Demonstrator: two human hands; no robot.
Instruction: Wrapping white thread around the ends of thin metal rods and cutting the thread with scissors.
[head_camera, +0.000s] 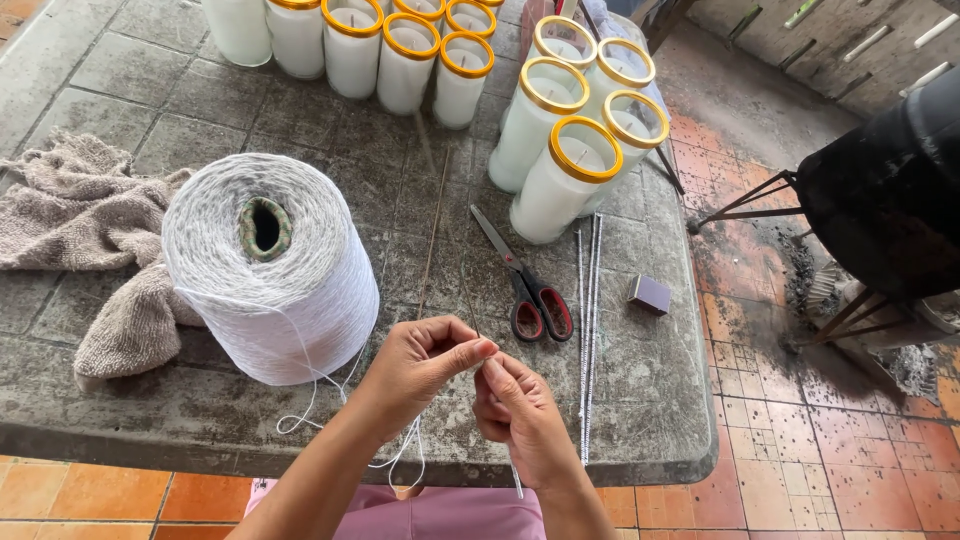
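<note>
At the near counter edge, a thin rod (470, 312) is held between both hands, long axis running roughly away from the person, far end pointing up-left toward the candles, near end poking out below the right hand toward the lap. White string (318, 382) meets the rod at the fingertips; it trails left from the hands in loose loops over the counter edge and up to the yarn cone. Left hand (418, 368) is pressed together at thumb and forefinger, pinching the string and rod top. Right hand (517, 408) is curled, fingers closed around the rod just below the left fingertips; the two hands touch.

Big cone of white yarn (272, 268) lies on its side left of the hands, hollow core facing up toward the camera. Beige knit cloth (85, 225) is bunched behind and left of the cone, touching it. Red-and-black-handled scissors (524, 278) lie just beyond the hands, closed, blades pointing up-left. Bundle of thin metal rods (588, 330) lies right of the scissors, long axis near-to-far. Small grey box (651, 294) sits near the right counter edge. Glass candles with gold rims (562, 178) stand in a cluster at the far right, more in a row at the far edge. Grey stone counter (120, 400); orange tiled floor (790, 460) to the right.
</note>
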